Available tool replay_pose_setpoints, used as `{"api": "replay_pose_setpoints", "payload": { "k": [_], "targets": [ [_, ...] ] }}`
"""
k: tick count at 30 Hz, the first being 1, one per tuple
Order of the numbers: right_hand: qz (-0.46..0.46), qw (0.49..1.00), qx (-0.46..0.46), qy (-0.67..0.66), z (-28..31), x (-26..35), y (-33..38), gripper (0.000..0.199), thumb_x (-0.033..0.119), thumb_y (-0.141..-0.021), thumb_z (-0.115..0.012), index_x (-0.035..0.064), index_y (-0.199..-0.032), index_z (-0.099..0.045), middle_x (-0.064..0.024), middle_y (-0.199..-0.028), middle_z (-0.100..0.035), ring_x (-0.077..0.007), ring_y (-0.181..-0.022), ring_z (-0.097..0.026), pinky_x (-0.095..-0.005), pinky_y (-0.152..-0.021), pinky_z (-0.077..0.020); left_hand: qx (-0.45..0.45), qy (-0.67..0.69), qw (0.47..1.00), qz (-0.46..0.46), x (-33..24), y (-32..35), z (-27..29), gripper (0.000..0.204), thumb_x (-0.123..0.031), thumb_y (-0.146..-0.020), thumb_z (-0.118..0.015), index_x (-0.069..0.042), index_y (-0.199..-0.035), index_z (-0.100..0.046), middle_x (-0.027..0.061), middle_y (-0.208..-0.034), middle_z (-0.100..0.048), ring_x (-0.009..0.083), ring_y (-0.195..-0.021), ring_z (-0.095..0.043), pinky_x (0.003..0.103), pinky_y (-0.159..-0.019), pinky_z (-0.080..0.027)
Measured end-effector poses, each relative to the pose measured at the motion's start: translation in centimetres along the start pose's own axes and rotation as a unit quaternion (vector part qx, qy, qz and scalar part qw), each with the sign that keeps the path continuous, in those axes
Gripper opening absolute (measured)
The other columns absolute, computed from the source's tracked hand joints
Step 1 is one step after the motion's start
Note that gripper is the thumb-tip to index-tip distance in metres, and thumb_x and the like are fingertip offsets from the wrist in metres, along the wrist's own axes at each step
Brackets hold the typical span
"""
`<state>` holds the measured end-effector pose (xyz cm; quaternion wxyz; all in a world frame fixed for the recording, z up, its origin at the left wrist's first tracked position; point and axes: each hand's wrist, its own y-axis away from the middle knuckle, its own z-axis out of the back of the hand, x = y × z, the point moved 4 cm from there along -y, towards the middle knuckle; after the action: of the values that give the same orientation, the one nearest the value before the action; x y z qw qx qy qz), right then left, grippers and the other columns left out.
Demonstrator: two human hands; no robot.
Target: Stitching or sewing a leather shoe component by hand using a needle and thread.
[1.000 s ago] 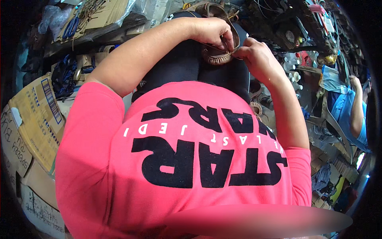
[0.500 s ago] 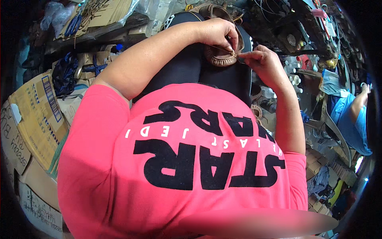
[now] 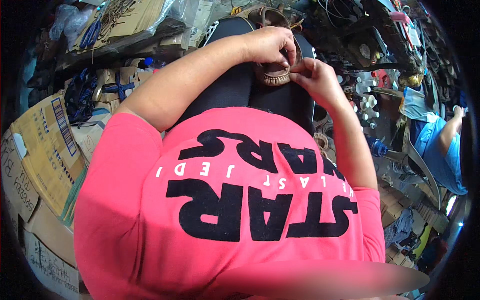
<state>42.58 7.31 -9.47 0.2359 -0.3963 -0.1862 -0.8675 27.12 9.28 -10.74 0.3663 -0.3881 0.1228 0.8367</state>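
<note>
A brown leather moccasin (image 3: 274, 81) rests across my thighs, its toe toward me and edged with a row of puckered stitches. From above, my left hand (image 3: 276, 46) reaches over the shoe with thumb and fingers pinched at the toe seam. What lies in that pinch is too small to make out. On the shoe's right side my right hand (image 3: 317, 81) pinches the seam edge between thumb and forefinger. The fingertips of both hands nearly meet there. Part of the shoe's upper is hidden behind my left hand.
At the upper left, a bench holds cardboard pieces and blue-handled scissors (image 3: 92, 34). Cardboard boxes (image 3: 45, 145) line the left side. Several white bottles (image 3: 369, 102) stand to the right, near a person in blue (image 3: 440, 155). A dark cluttered worktable (image 3: 365, 47) is at upper right.
My right hand has moved slightly left and down, its forefinger now bent rather than stretched out. My left hand has shifted a little left and lower, closer to the seam.
</note>
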Motion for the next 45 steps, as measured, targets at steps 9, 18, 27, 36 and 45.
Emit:
{"api": "replay_pose_setpoints", "payload": {
  "k": [9, 18, 27, 36, 45],
  "targets": [
    [-0.017, 0.931, -0.028, -0.364, 5.9, -5.0, 4.8, 0.017, 0.019, -0.083, -0.065, 0.0077, -0.095, -0.063, 0.0041, -0.072, -0.052, -0.0066, -0.067, -0.046, -0.0225, -0.069, -0.0400, -0.060, -0.029, 0.984, 0.164, -2.2, 10.9, 2.3, 0.028, -0.026, -0.080, -0.064, -0.005, -0.098, -0.064, 0.0157, -0.094, -0.064, 0.0302, -0.087, -0.061, 0.038, -0.079, -0.048],
    [-0.145, 0.976, -0.092, -0.134, 10.8, -10.3, 11.4, 0.027, 0.018, -0.088, -0.058, 0.0046, -0.111, -0.063, 0.0002, -0.099, -0.061, -0.0073, -0.082, -0.052, -0.0231, -0.079, -0.0419, -0.312, 0.529, 0.785, 0.080, -0.7, 11.1, 8.8, 0.034, -0.033, -0.091, -0.049, -0.004, -0.086, -0.066, 0.0154, -0.099, -0.066, 0.0269, -0.098, -0.060, 0.038, -0.091, -0.043],
    [-0.035, 0.948, -0.096, 0.302, 5.0, -13.7, 13.3, 0.035, 0.030, -0.088, -0.052, 0.0030, -0.066, -0.052, -0.0170, -0.061, -0.053, -0.0336, -0.061, -0.054, -0.0387, -0.056, -0.0376, -0.152, 0.782, 0.604, -0.017, 8.1, 11.7, 7.8, 0.041, -0.033, -0.095, -0.040, -0.010, -0.061, -0.044, 0.0157, -0.083, -0.065, 0.0302, -0.082, -0.065, 0.044, -0.085, -0.047],
    [-0.126, 0.944, -0.269, -0.145, 10.9, -14.6, 12.4, 0.054, 0.031, -0.090, -0.052, 0.0109, -0.138, -0.037, -0.0111, -0.134, -0.043, -0.0200, -0.123, -0.040, -0.0335, -0.104, -0.0275, -0.419, 0.072, 0.881, 0.209, 9.7, 14.7, 14.5, 0.026, -0.026, -0.088, -0.054, -0.004, -0.086, -0.068, 0.0063, -0.079, -0.065, 0.0153, -0.068, -0.058, 0.032, -0.064, -0.048],
    [0.097, 0.975, 0.012, 0.198, 2.4, 3.0, -3.3, 0.035, 0.025, -0.076, -0.072, 0.0083, -0.104, -0.059, -0.0041, -0.061, -0.048, -0.0119, -0.056, -0.044, -0.0286, -0.052, -0.0377, -0.077, -0.234, 0.887, 0.392, 8.3, -0.4, 6.1, 0.069, -0.061, -0.061, -0.066, 0.000, -0.095, -0.068, 0.0203, -0.100, -0.064, 0.0326, -0.094, -0.062, 0.038, -0.084, -0.048]
  ]
}}
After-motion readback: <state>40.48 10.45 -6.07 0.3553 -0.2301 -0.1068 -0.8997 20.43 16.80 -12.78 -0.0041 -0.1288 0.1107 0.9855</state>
